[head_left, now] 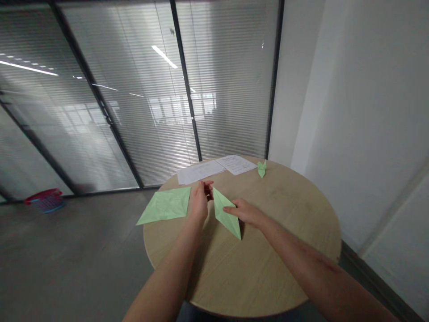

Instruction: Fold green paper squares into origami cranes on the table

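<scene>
My right hand (pixel 246 212) pinches a folded light green sheet of paper (pixel 225 211) by its right edge, thumb on top and the other fingers behind it. The paper is a long kite-like shape with pointed ends and a crease down it, held above the round table. Just left of its upper tip is my left hand (pixel 202 198), fingers loosely bent and apart, with nothing visible in them. Beside that hand lies a larger creased green sheet (pixel 167 205), its left corner reaching past the table edge. A small folded green paper figure (pixel 262 168) rests at the far right.
Two white printed sheets (pixel 201 171) (pixel 236 164) lie at the back of the round wooden table (pixel 268 273). A glass partition with blinds (pixel 231 89) stands behind, a white wall (pixel 368 134) on the right. On the floor at left is a red and blue basket (pixel 47 201).
</scene>
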The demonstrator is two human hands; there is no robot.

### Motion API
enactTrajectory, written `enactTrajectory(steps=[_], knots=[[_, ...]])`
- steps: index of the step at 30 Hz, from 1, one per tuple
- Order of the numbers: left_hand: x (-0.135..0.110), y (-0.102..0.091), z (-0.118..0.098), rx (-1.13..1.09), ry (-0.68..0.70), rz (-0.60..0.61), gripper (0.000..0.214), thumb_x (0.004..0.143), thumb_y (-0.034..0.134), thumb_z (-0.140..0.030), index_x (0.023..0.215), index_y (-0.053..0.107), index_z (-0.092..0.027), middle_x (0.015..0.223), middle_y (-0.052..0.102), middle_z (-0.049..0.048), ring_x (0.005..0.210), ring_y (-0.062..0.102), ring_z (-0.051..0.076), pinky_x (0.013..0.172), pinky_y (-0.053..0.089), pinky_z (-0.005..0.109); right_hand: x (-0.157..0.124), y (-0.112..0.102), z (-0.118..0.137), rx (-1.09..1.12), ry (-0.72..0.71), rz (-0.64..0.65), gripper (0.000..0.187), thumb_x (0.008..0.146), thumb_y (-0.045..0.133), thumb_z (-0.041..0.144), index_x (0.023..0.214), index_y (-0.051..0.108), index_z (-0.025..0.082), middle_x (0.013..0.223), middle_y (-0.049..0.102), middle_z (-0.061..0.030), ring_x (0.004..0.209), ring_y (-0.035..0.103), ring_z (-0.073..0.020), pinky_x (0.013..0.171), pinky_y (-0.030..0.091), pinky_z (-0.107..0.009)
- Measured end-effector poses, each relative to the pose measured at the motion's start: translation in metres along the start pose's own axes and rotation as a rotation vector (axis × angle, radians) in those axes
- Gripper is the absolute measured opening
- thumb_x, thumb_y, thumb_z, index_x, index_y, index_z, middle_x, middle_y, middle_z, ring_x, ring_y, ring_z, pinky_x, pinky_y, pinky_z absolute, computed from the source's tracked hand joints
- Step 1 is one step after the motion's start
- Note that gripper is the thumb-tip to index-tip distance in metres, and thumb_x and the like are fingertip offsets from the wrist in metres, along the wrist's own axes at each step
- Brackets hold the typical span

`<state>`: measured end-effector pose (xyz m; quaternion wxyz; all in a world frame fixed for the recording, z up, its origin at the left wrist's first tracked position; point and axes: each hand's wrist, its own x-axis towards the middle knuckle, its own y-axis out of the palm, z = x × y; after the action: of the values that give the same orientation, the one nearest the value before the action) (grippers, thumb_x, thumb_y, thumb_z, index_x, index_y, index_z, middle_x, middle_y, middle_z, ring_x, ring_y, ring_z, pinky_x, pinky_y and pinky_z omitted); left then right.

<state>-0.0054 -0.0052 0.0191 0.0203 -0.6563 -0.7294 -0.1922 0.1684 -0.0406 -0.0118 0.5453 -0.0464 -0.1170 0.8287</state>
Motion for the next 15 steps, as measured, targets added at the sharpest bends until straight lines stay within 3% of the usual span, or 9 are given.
enactTrajectory(steps=[3, 8, 11, 15], knots=[[0.001, -0.003, 0.002, -0.062, -0.074, 0.089, 0.058, 0.083, 0.049, -0.066, 0.102, 0.069, -0.014, 0.077, 0.060, 0.0041, 0.062, 0.054, 0.013, 0.054, 0.041, 0.024, 0.005, -0.003, -0.006, 0.043, -0.046, -0.075, 0.045, 0.080, 0.065, 0.052, 0.095, 0.073, 0.011, 0.093, 0.073, -0.0102, 0.078, 0.064, -0.0216, 0.069, 0.046, -0.030], [-0.006, 0.005, 0.004, 0.127, -0.130, 0.338, 0.045, 0.071, 0.072, -0.056, 0.079, 0.071, -0.012, 0.069, 0.062, 0.0039, 0.061, 0.054, 0.014, 0.056, 0.040, 0.025, 0.010, -0.007, -0.016, 0.047, -0.096, -0.121, 0.044, 0.080, 0.065, 0.052, 0.095, 0.073, 0.011, 0.090, 0.072, -0.0088, 0.077, 0.064, -0.0209, 0.070, 0.047, -0.030], [-0.009, 0.009, 0.005, 0.188, -0.094, 0.299, 0.039, 0.070, 0.073, -0.051, 0.073, 0.072, -0.013, 0.060, 0.058, 0.0011, 0.055, 0.049, 0.013, 0.053, 0.036, 0.024, 0.010, -0.007, -0.016, 0.004, -0.092, -0.098, 0.041, 0.080, 0.065, 0.049, 0.095, 0.073, 0.012, 0.090, 0.072, -0.0088, 0.078, 0.064, -0.0211, 0.070, 0.047, -0.029], [-0.008, 0.009, 0.000, 0.152, -0.079, 0.193, 0.039, 0.072, 0.069, -0.049, 0.084, 0.075, -0.013, 0.065, 0.061, 0.0019, 0.058, 0.052, 0.014, 0.058, 0.042, 0.026, 0.008, -0.008, -0.010, -0.073, -0.064, -0.096, 0.039, 0.080, 0.065, 0.046, 0.094, 0.073, 0.011, 0.088, 0.072, -0.0095, 0.075, 0.064, -0.0205, 0.065, 0.046, -0.027]])
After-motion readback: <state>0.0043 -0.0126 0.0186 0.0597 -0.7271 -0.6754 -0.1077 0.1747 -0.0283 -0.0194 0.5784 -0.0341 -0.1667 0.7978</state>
